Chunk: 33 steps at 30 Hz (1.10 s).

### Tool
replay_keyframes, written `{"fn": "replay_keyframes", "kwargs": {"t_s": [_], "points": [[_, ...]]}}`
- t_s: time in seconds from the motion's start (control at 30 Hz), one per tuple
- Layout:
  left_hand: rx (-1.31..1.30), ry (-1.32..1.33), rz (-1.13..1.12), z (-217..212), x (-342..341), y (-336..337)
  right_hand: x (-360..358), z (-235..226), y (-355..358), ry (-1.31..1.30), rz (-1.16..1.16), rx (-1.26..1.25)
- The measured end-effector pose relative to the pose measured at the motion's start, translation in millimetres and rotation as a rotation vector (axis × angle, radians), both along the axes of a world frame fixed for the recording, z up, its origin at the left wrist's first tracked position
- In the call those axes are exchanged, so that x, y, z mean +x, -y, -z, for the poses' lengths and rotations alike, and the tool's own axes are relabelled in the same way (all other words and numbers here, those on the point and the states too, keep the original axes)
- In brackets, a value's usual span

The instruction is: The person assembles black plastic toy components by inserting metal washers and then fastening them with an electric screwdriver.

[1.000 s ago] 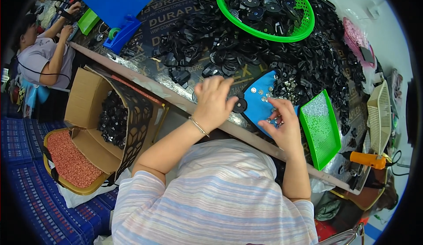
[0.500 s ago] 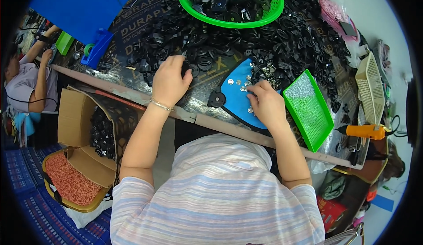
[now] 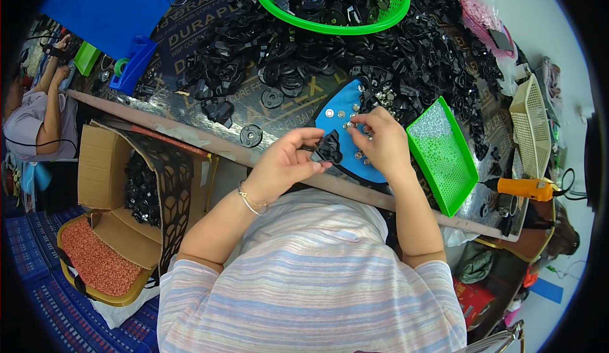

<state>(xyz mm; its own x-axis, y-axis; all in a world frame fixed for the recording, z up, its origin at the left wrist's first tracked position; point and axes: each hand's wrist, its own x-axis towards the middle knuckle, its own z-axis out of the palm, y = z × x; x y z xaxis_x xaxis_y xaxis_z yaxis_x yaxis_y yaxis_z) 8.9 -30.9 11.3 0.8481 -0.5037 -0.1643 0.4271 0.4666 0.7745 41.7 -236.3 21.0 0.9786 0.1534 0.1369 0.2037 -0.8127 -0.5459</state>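
Note:
My left hand [image 3: 279,166] grips a black plastic part [image 3: 329,148] between thumb and fingers, just over the table's near edge, with its hollow side showing. Beside it lies a blue pad [image 3: 342,100] with a dark rim, dotted with several small round silver metal pieces [image 3: 329,113]. Above the pad, my right hand [image 3: 382,142] has thumb and forefinger pinched close to one of these pieces; whether it is between the fingertips I cannot tell. A single black round part [image 3: 251,136] rests near the table edge, left of the pad.
Loose black parts [image 3: 438,55] are heaped across the table. A green basket [image 3: 269,12] of round parts stands at the back. Right of the pad are a green tray [image 3: 444,185] with tiny silver pieces and an orange-handled tool [image 3: 526,189]. A cardboard box [image 3: 101,163] stands lower left; another person sits far left.
My left hand has come from the black heap toward the pad, now with a black part in it. The round part beside the pad has gone from there. My right hand stays over the pad.

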Motion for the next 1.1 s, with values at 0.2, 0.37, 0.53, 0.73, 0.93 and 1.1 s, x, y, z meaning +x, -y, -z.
{"fn": "replay_keyframes", "kwargs": {"t_s": [0.2,0.37,0.53,0.73,0.93,1.1], "points": [[0.001,0.010,-0.020,8.7,-2.6,19.6,-23.4,-29.0,3.2,-0.006,-0.094,0.239],[0.161,0.030,0.017,8.3,-5.2,25.6,-34.2,-30.7,-4.3,0.017,-0.140,0.170],[0.058,-0.003,-0.049,10.8,-13.3,29.3,-39.9,-30.5,-8.2,0.085,-0.115,0.058],[0.018,-0.161,-0.041,8.7,-12.2,28.1,-42.1,-38.2,-9.9,0.012,-0.149,0.009],[0.025,-0.236,-0.031,10.5,-13.2,26.8,-25.9,-40.4,0.0,0.012,-0.154,0.229],[0.002,-0.225,-0.002,1.9,-11.8,25.1,14.6,-11.6,21.3,0.066,0.066,-0.031]]}}
